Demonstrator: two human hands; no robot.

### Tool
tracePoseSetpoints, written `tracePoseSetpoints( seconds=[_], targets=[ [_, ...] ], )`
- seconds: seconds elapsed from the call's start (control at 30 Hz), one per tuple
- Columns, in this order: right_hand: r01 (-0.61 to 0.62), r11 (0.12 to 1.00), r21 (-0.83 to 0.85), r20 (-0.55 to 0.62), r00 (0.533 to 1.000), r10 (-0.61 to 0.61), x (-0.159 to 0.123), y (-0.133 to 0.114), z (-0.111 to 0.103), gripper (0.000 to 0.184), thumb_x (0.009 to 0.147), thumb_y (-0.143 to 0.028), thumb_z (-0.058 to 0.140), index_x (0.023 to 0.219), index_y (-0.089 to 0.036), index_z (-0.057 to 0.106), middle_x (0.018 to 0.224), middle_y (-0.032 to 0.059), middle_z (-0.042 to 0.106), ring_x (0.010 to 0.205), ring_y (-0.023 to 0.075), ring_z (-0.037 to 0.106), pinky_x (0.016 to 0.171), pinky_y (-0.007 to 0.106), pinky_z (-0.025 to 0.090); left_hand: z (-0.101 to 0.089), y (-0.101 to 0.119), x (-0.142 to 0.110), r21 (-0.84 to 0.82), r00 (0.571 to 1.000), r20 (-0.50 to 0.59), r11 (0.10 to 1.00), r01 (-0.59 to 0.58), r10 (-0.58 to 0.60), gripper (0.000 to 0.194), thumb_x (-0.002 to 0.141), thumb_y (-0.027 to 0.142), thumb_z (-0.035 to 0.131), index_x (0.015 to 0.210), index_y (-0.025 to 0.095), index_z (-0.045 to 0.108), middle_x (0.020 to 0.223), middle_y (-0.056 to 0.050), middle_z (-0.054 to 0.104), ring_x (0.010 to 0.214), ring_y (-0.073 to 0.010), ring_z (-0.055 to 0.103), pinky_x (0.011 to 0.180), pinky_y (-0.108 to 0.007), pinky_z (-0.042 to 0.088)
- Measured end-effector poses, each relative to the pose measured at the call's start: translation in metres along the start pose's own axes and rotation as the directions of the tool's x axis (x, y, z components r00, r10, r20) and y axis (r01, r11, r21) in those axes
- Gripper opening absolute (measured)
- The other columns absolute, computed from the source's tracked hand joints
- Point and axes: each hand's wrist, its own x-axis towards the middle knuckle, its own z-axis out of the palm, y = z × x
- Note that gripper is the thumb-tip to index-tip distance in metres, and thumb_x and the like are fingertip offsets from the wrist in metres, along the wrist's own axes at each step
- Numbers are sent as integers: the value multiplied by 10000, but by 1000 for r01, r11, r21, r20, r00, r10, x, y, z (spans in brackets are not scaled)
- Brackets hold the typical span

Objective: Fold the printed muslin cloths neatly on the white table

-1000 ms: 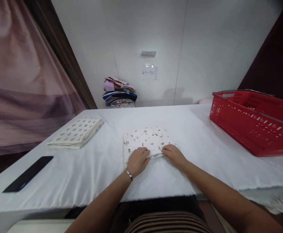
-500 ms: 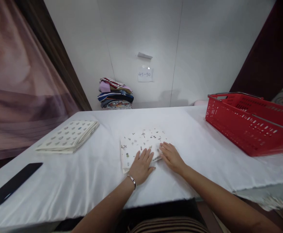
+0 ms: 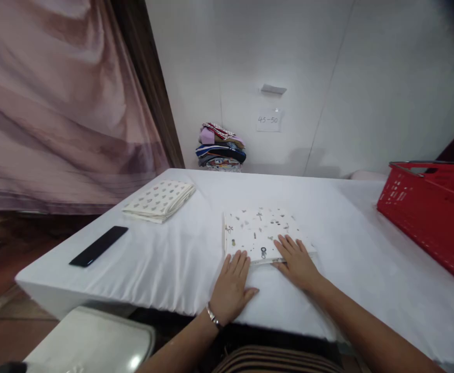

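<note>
A folded white cloth [image 3: 252, 228] with small scattered prints lies flat on the white-covered table [image 3: 165, 269] in front of me. My left hand [image 3: 232, 287], with a silver bracelet at the wrist, rests palm down with fingers stretched; its fingertips reach the cloth's near left edge. On the near right part of the cloth, my right hand [image 3: 299, 264] lies with its fingers spread over the top. Its thumb is at the near edge, and I cannot tell whether it is tucked under the fabric. A dark round mark shows on the cloth between both hands.
Another folded patterned cloth [image 3: 159, 199] lies at the back left, with a black phone-like slab [image 3: 98, 246] nearer me. A red plastic basket [image 3: 429, 217] stands at the right. Stacked folded clothes [image 3: 221, 147] sit behind the table. A white stool [image 3: 95, 339] is below left.
The view has swung left, so everything appears farther right. My left hand has slid back off the cloth's top to its near edge, uncovering the dark mark. The right hand remains on the cloth.
</note>
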Motion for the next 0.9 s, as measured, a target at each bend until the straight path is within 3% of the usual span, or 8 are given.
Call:
tracePoseSetpoints(
  seconds=[0.13, 0.3, 0.47, 0.57, 0.67, 0.77, 0.83, 0.9],
  targets=[
    [-10, 999, 46, 33, 999, 8, 24, -21, -14, 589, 872, -560, 317, 1343, -210, 368, 1423, 129, 280, 1309, 310, 213, 999, 561, 215, -2, 4, -11, -7, 1000, 17, 1000, 17, -17, 721, 813, 561, 408, 1376, 136, 256, 1433, -135, 266, 1337, -284, 164, 1060, -520, 216],
    [175, 982, 77, 3, 984, -176, 40, -55, -11, 558, 871, -504, 387, 1357, -233, 337, 1427, 113, 279, 1313, 287, 205, 1020, 531, 199, 1, 5, -8, -36, 999, 16, 999, 31, -30, 724, 795, 552, 452, 1372, 156, 269, 1423, -131, 289, 1332, -282, 184, 1059, -525, 215],
    [225, 974, 29, 41, 973, -226, 23, -54, 5, 585, 854, -448, 454, 1368, -210, 311, 1435, 112, 261, 1310, 286, 212, 1020, 522, 218, -8, -1, -11, -160, 999, -4, 986, 37, -38, 523, 822, 402, 486, 1290, 184, 404, 1357, -93, 419, 1288, -237, 313, 1049, -483, 277],
    [231, 973, 20, 44, 972, -231, 12, -46, 5, 574, 869, -439, 431, 1374, -200, 299, 1439, 112, 249, 1314, 278, 205, 1023, 519, 224, -12, -11, -17, -333, 984, -113, 938, 92, -137, 345, 858, 292, 438, 1187, 214, 507, 1220, -70, 558, 1169, -205, 465, 1003, -455, 352],
    [231, 972, 50, 36, 972, -232, 7, -43, 0, 527, 890, -413, 401, 1365, -200, 314, 1422, 109, 289, 1307, 264, 234, 1027, 518, 226, -12, -22, -23, -528, 891, -190, 808, 261, -413, 256, 853, 262, 426, 1053, 225, 581, 1065, -60, 628, 1007, -184, 559, 897, -400, 446],
    [200, 970, 136, -25, 980, -199, 12, -47, -7, 413, 908, -371, 373, 1290, -223, 425, 1367, 96, 393, 1274, 255, 307, 1006, 512, 268, -11, -30, -23, -675, 756, -31, 571, 467, -654, 213, 819, 297, 454, 945, 210, 603, 856, -21, 642, 737, -139, 595, 695, -301, 504],
    [215, 953, 214, -88, 976, -200, 22, -57, -10, 348, 911, -336, 374, 1218, -232, 498, 1284, 90, 488, 1229, 250, 374, 982, 499, 305, -11, -31, -21, -699, 695, 78, 458, 549, -715, 200, 792, 306, 480, 907, 204, 608, 747, 10, 620, 621, -117, 565, 616, -266, 485],
    [271, 918, 289, -135, 961, -241, 35, -72, -12, 300, 908, -297, 388, 1156, -230, 542, 1183, 83, 562, 1155, 236, 445, 954, 462, 345, -12, -30, -18, -697, 674, 110, 426, 576, -731, 179, 772, 294, 499, 881, 204, 610, 719, 20, 610, 618, -115, 556, 622, -261, 469]
  ],
)
